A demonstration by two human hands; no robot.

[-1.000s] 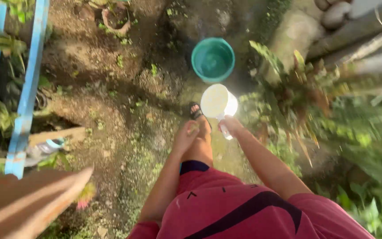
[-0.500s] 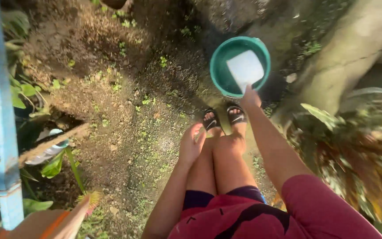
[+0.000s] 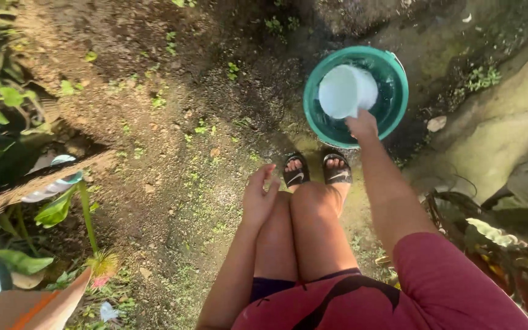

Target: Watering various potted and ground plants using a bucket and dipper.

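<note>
White plastic dipper (image 3: 346, 90), tilted mouth-up and gripped by its handle in the right hand (image 3: 362, 125), lowered inside the round green bucket (image 3: 398, 107) just beyond it.

Dirt ground (image 3: 154, 122); teal bucket (image 3: 392, 116), possibly leaf (image 3: 436, 123) resting.

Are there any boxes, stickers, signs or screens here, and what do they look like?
No boxes, signs or screens show.
White mark: on each black sandal, a small curved shape across the strap.
White dipper: round and plain, held by the right hand inside the green bucket; no label shows.
Left hand: holds nothing, resting by the knee.
</note>
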